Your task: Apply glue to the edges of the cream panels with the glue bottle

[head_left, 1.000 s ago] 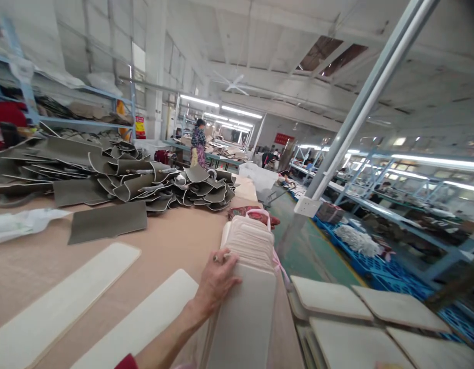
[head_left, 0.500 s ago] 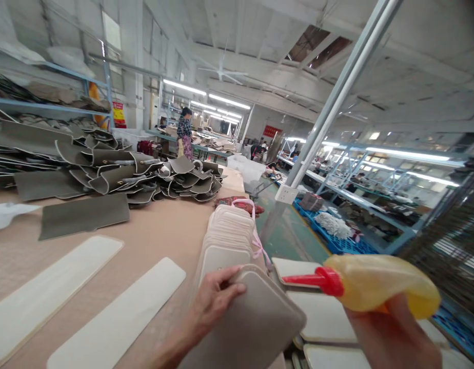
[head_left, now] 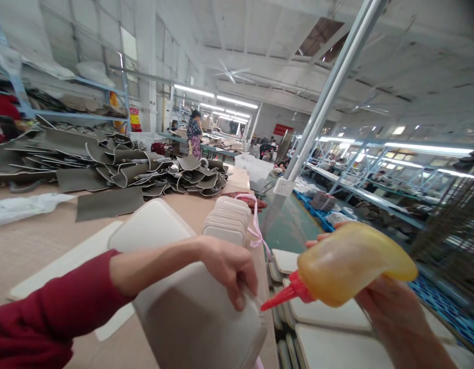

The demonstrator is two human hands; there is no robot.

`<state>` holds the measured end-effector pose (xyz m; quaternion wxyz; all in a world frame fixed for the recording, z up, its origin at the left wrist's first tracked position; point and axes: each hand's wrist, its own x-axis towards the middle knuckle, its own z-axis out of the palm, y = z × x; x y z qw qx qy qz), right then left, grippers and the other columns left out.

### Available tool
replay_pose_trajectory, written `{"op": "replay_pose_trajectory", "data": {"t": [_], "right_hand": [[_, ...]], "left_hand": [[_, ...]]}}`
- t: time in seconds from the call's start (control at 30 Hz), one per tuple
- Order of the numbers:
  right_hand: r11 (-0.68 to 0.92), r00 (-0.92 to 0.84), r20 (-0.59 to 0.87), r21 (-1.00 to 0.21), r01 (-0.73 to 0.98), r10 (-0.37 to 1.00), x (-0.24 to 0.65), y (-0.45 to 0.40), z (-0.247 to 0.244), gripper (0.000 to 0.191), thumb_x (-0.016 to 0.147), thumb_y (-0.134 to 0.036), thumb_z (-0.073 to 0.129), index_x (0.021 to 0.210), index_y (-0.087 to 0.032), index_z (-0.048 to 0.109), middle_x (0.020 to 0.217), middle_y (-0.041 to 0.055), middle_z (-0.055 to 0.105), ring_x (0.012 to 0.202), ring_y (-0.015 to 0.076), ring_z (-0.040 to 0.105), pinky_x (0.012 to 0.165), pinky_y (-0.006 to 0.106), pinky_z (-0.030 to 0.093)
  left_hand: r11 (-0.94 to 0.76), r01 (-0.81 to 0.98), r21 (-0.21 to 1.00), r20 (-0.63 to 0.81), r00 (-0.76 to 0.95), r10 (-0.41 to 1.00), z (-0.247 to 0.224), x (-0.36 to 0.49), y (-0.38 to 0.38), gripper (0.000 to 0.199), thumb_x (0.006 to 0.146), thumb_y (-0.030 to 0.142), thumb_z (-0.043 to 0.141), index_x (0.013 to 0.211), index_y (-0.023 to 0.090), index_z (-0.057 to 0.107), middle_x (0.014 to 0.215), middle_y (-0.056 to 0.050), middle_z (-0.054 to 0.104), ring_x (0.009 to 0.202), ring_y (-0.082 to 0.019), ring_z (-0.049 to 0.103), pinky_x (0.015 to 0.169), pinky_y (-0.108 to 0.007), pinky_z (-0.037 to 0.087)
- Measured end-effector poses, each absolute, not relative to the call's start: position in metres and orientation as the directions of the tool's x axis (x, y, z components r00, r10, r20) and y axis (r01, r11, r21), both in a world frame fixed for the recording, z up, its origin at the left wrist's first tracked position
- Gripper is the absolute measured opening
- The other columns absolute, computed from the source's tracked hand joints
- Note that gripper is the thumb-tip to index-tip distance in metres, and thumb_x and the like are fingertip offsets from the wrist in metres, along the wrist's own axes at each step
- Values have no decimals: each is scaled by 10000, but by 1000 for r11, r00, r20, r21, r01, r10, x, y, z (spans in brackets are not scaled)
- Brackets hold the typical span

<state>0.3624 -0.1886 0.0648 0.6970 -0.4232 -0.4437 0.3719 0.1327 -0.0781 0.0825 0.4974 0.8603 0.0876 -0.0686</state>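
My left hand (head_left: 229, 264), reaching across from a red sleeve, pinches the edge of a pale grey panel with rounded corners (head_left: 191, 318). The panel is bent over, with its far part lying back on the table. In my right hand (head_left: 391, 307) is a yellowish squeeze bottle (head_left: 348, 261), tilted nozzle-down. Its red nozzle (head_left: 283, 296) points at the panel's right edge, close beside my left fingers; whether it touches I cannot tell. Behind my left hand stands a row of similar panels (head_left: 227, 218). Another pale panel (head_left: 67, 261) lies flat at the left.
Grey-brown pieces (head_left: 160, 166) are heaped at the table's back, near a white plastic sheet (head_left: 29, 206). A pink ribbon (head_left: 256, 225) hangs at the table edge. Stacked pale panels (head_left: 340, 346) lie lower right. A metal post (head_left: 321, 102) rises beyond; a person (head_left: 194, 134) stands far off.
My left hand has turned over and bent the panel across the table. The bottle has come left, its nozzle now tipped down to the panel's edge. The view has shifted a little.
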Motion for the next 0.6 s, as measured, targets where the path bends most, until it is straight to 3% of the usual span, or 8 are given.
{"op": "replay_pose_trajectory", "data": {"t": [0.13, 0.3, 0.6], "right_hand": [[355, 137, 331, -908, -222, 934, 358, -188, 66, 660, 480, -418, 854, 1072, -303, 586, 936, 61, 668, 843, 264, 642, 700, 361, 547], [337, 291, 263, -909, -245, 920, 345, -188, 72, 723, 366, -441, 878, 1015, -261, 615, 881, 53, 665, 799, 278, 643, 659, 364, 557], [329, 238, 276, -917, -224, 931, 335, -183, 74, 688, 373, -461, 871, 983, -277, 613, 859, 43, 674, 774, 271, 647, 641, 369, 553]], "left_hand": [[-408, 233, 883, -249, 968, 13, 89, 137, -85, 214, 561, -102, 622, 639, 70, 724, 508, 42, 622, 520, -119, 550, 544, -175, 410], [-325, 286, 902, -298, 954, 13, 90, 140, -86, 325, 527, -137, 622, 753, 62, 745, 536, 35, 649, 540, -143, 591, 565, -190, 459], [-319, 275, 907, -314, 946, -77, 99, 139, -84, 309, 548, -177, 585, 713, 37, 736, 522, 33, 642, 554, -130, 597, 584, -177, 452]]}}
